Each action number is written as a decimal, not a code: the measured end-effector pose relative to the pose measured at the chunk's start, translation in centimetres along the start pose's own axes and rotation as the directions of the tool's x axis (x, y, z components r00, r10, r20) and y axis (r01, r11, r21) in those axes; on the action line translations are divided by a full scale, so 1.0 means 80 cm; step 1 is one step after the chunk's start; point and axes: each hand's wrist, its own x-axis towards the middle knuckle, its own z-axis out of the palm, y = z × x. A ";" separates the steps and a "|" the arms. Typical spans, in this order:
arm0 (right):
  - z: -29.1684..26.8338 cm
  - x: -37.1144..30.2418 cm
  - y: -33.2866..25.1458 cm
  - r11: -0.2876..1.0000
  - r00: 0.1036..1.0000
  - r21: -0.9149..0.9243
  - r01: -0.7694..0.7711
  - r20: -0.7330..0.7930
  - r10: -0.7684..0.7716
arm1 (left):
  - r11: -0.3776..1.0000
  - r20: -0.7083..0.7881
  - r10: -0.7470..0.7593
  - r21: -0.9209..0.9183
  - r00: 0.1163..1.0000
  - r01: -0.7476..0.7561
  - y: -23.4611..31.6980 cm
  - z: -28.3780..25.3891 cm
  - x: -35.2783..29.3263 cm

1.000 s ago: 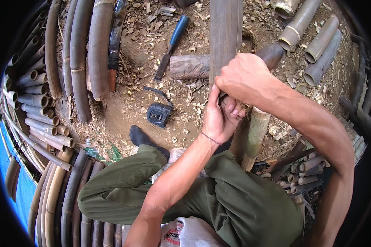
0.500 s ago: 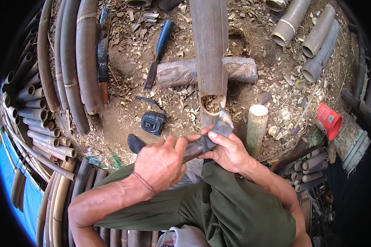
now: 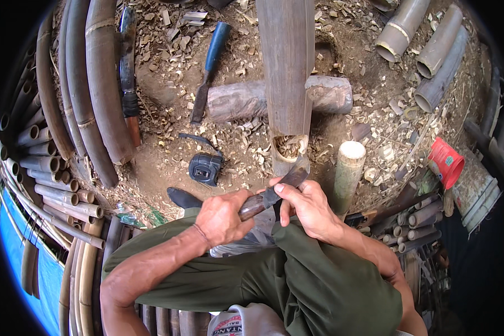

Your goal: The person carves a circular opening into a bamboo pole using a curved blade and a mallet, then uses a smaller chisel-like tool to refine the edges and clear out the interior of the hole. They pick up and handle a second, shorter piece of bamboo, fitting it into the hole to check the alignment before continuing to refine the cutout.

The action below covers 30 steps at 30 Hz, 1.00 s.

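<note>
My left hand (image 3: 224,218) is wrapped round the wooden handle of a short, dark-bladed knife (image 3: 256,207), above my lap. My right hand (image 3: 315,211) closes on the same knife, its thumb and forefinger pinching the dark wrapped neck where the blade begins. The blade tilts away and to the right. Its tip lies, in this view, over the near end of a thick brown bamboo pole (image 3: 288,73) with an opening cut into it. That pole rests across a short log (image 3: 235,101). Just right of my right hand stands an upright pale bamboo piece (image 3: 348,173).
A blue-handled chisel (image 3: 214,56) and a black tape measure (image 3: 205,169) lie on the chip-strewn ground. Long bamboo poles (image 3: 103,84) and a sheathed blade (image 3: 129,73) are at left. At right are a red cup (image 3: 447,162), a dirty bucket (image 3: 479,190) and cut bamboo tubes (image 3: 439,42).
The knife has turned in my hands, so its blade shows darker and narrower. More of the handle is visible between my hands, and my left hand has moved slightly left.
</note>
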 end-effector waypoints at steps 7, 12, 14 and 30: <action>-0.006 -0.003 -0.004 0.920 0.960 -0.371 0.125 -0.190 -0.207 | 0.925 -0.073 -0.204 -0.341 0.976 0.168 0.044 0.089 0.005; -0.004 0.003 -0.003 0.839 0.892 -0.508 0.198 -0.261 -0.368 | 0.874 -0.088 -0.227 -0.458 0.970 0.163 0.063 0.116 0.016; -0.008 0.009 0.007 0.812 0.879 -0.528 0.249 -0.229 -0.419 | 0.901 -0.068 -0.223 -0.395 0.972 0.179 0.065 0.101 0.017; -0.006 0.001 0.003 0.987 0.994 -0.125 0.106 -0.001 -0.107 | 0.999 0.145 -0.015 -0.045 0.989 0.022 0.019 0.008 0.006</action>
